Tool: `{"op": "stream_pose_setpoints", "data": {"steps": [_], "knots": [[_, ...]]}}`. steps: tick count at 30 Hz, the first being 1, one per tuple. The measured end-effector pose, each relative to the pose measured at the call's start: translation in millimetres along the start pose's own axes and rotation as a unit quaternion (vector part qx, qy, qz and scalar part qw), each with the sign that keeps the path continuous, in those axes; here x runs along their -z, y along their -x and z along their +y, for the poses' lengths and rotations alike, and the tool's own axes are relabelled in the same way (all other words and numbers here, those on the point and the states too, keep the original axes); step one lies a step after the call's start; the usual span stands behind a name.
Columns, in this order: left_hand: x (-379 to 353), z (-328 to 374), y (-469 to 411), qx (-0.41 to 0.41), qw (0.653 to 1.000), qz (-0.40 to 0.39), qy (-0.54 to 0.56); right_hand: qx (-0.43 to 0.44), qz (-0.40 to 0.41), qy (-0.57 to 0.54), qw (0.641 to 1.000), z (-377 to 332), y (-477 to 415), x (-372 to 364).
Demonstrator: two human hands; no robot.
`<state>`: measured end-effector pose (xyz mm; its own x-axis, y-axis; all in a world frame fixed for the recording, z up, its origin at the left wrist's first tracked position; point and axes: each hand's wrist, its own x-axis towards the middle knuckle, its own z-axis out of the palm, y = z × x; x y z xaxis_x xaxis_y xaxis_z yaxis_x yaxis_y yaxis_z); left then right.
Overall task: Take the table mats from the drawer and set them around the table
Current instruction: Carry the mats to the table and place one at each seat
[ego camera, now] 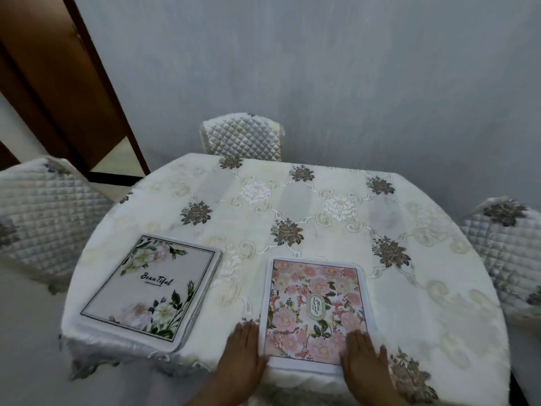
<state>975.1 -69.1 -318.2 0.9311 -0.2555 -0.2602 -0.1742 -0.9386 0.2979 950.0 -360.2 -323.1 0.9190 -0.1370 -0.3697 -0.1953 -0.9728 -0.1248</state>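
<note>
A pink floral mat [316,309] lies flat at the near edge of the table [322,206], in front of me. My left hand [241,353] rests flat on the cloth against the mat's left edge, fingers together. My right hand [364,358] lies flat on the mat's lower right corner. To the left, near the table's left edge, sits a stack of mats [152,288], its top one grey with white flowers and the word "Beautiful". Neither hand grips anything. No drawer is in view.
An embroidered white tablecloth covers the table. Quilted chairs stand at the far side [243,136], at the left [44,212] and at the right [506,247]. A brown wooden door [58,83] stands at the back left, before a grey wall.
</note>
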Motion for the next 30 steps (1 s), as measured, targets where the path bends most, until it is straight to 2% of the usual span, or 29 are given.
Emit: {"op": "stream_pose_setpoints", "data": {"steps": [3,9,15,22,30], "knots": [[35,-26,31,0.018,0.999,-0.037,0.011,0.015,0.017,-0.012,1.000,-56,19,18],[115,-164,114,0.022,0.998,0.049,0.037,0.078,0.043,-0.061,0.994,-215,68,29],[176,-290,152,0.075,0.992,0.104,0.012,0.117,0.028,-0.031,0.992,-329,98,32],[186,-344,123,0.117,0.989,0.092,0.001,0.114,0.021,-0.042,0.992,-383,73,24],[168,-376,37,0.159,0.986,0.048,0.009,0.016,-0.011,-0.134,0.991,-403,-9,-9]]}}
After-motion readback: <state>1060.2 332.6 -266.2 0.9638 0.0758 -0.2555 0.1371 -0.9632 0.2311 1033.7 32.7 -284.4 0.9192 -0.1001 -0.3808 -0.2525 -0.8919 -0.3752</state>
